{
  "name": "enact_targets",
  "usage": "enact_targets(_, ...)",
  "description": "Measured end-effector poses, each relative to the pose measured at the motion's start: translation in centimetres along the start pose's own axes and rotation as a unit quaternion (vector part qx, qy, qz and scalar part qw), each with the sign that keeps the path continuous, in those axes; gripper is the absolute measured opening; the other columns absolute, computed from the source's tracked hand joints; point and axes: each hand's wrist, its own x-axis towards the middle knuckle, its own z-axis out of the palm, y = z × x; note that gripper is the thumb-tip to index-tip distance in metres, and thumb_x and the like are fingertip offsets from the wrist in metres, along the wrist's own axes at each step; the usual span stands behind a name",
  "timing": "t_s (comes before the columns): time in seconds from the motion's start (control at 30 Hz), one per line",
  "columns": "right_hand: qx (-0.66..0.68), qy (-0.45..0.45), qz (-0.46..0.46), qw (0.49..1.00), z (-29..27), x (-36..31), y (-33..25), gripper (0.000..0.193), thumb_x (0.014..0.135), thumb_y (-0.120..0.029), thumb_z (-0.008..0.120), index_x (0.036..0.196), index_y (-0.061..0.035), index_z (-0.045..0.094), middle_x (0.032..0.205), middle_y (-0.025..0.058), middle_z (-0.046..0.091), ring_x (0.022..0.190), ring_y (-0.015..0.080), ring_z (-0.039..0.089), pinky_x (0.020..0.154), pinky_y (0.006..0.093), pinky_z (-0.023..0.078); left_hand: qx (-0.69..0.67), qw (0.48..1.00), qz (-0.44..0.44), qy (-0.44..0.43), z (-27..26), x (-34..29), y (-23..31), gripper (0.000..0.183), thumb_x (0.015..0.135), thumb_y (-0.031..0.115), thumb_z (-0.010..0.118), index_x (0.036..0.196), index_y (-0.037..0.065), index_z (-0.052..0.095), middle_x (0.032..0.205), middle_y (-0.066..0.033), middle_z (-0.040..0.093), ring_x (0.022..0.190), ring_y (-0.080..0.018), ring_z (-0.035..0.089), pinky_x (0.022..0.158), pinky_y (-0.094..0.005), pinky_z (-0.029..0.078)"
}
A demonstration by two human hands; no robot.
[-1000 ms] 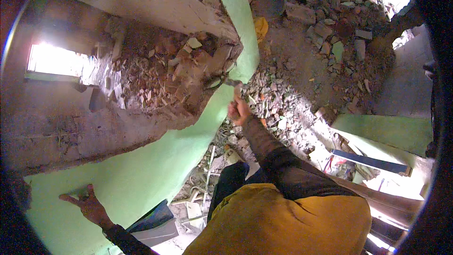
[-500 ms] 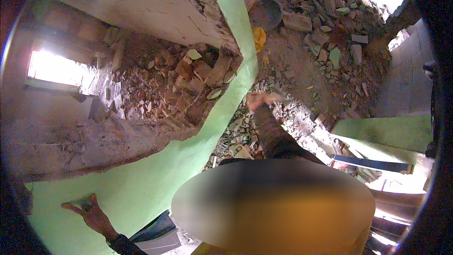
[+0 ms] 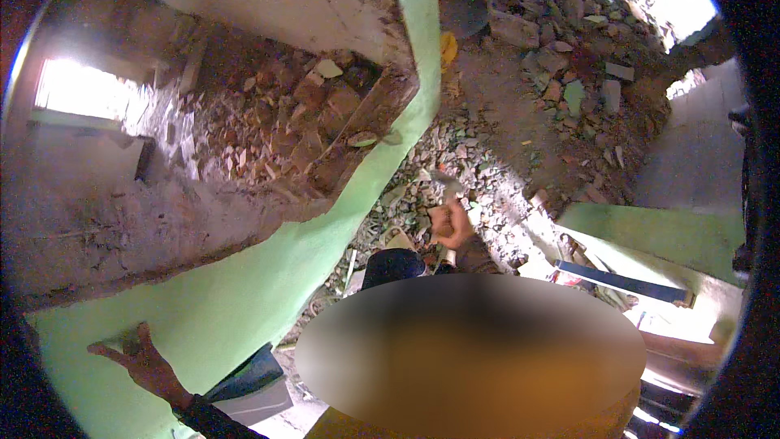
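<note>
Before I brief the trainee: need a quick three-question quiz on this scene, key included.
1. Which hand holds the hammer?
2. The left hand, fingers spread, is at which surface?
A) the rubble
B) the green wall
C) the window
3. True or false: in the picture, the yellow item lies to the right of the green wall.

Key:
1. The right hand.
2. B.
3. True.
</note>
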Motion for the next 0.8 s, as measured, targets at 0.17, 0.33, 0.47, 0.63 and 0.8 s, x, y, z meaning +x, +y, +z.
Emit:
enact_targets(0.17,0.255,0.207,-0.183,0.927,-6.6,1.5,0.3,0.03,0.095,-0.036,0.05,0.08,-0.0105,0.043,0.066,-0.0003,0.044,0.055,0.0138,0.044,0.051,0.03,0.045,0.04,0.999,-0.03,0.013,0.4,0.5,-0.3,0.101,0.084,0.031,0.071,0.151,0.018,-0.003,0.108,-0.0181,0.064,0.091,-0.0269,0.063,0.083,-0.0384,0.049)
enact_targets(0.33,0.164,-0.031,0.029,0.986,6.3,8.4,10.5,0.03,0.094,-0.034,0.049,0.078,-0.0095,0.049,0.068,0.0018,0.052,0.058,0.0177,0.051,0.054,0.0321,0.046,-0.053,0.998,-0.022,-0.012,0.4,0.7,-1.3,0.102,0.083,0.029,0.072,0.151,0.018,-0.003,0.114,-0.0183,0.061,0.093,-0.0256,0.061,0.083,-0.0386,0.049)
enact_targets(0.47,0.049,-0.23,0.135,0.963,17.2,6.6,13.1,0.033,0.095,-0.043,0.051,0.086,-0.0114,0.048,0.065,-0.0048,0.042,0.052,0.0072,0.043,0.048,0.0243,0.04,-0.032,0.999,-0.019,0.008,0.0,0.3,-2.1,0.098,0.085,0.024,0.07,0.152,0.016,-0.001,0.116,-0.0156,0.062,0.094,-0.0237,0.061,0.083,-0.0364,0.049)
enact_targets(0.63,-0.083,-0.169,0.084,0.979,17.1,-0.2,8.7,0.03,0.096,-0.043,0.05,0.092,-0.0136,0.045,0.065,-0.005,0.04,0.049,0.0075,0.041,0.044,0.0241,0.037,-0.017,0.999,0.0,-0.027,-0.6,0.6,-2.4,0.104,0.08,0.028,0.075,0.152,0.018,-0.001,0.115,-0.016,0.062,0.095,-0.0263,0.06,0.088,-0.0379,0.047)
enact_targets(0.8,-0.128,-0.022,-0.011,0.991,1.2,-4.9,2.3,0.035,0.098,-0.035,0.046,0.069,-0.0153,0.04,0.059,-0.0045,0.039,0.043,0.0068,0.035,0.038,0.0236,0.029,0.021,0.999,-0.03,-0.004,0.0,1.0,-3.1,0.105,0.08,0.027,0.074,0.151,0.015,-0.002,0.11,-0.0149,0.064,0.096,-0.026,0.061,0.088,-0.037,0.047)
